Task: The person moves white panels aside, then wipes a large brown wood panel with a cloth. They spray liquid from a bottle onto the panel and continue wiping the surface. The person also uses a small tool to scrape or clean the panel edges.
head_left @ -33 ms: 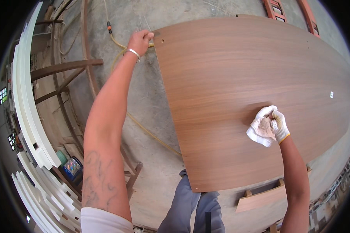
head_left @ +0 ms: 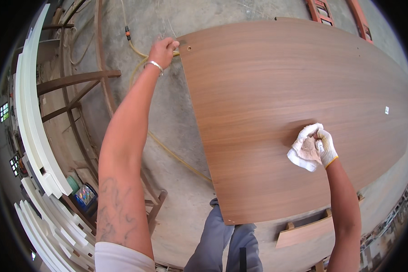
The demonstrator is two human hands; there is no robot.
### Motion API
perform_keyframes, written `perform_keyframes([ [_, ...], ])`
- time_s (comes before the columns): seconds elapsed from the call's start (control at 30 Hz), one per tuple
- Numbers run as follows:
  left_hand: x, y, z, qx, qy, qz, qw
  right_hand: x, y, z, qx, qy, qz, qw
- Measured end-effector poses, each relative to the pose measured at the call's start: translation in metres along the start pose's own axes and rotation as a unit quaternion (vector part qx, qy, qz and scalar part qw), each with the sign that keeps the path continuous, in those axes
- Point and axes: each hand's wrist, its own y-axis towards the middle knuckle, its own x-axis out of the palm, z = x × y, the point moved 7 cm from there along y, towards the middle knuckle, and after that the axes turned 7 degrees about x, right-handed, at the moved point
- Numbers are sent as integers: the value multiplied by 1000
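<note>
Grips a bunched, brown-marked white cloth (head_left: 306, 149) in the white-gloved right hand (head_left: 328, 146), over the lower middle of the wood-grain panel (head_left: 258, 90). Holds the bare left hand (head_left: 162, 51), fingers curled, at the panel's upper left corner; cannot tell whether clamped on the edge. Shows a yellow hose (head_left: 138, 51) on the floor (head_left: 172, 99) alongside.

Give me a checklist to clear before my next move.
1. Cloth in right hand: ok, held over the panel.
2. Right hand gloved: ok.
3. Left hand gloved: not ok, it is bare, with a bracelet at the wrist.
4. Left hand at panel's far left corner: ok, though firmness of any grip cannot be judged.
5. Cloth pressed on panel: cannot tell from this angle.
6. Hose clear of panel: not ok, it runs beneath the left edge.
</note>
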Motion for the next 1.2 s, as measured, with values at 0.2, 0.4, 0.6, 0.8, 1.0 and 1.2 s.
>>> perform_keyframes([
  [0.2,-2,8,2,-15,-1,0,1000,4,-4,0,-9,-22,11,1000],
  [0.4,2,-1,-9,21,-1,-23,1000,0,6,4,17,13,-16,1000],
  [0.6,3,0,5,5,11,-7,1000,0,-2,0,1,-20,11,1000],
  [0.8,-10,16,-5,17,16,16,1000,5,-4,0,-3,-10,19,1000],
  [1.0,4,5,-6,-1,4,-1,1000,-4,2,2,2,15,11,1000],
  [1.2,-7,18,-9,-14,12,2,1000,13,-1,3,16,35,-2,999],
])
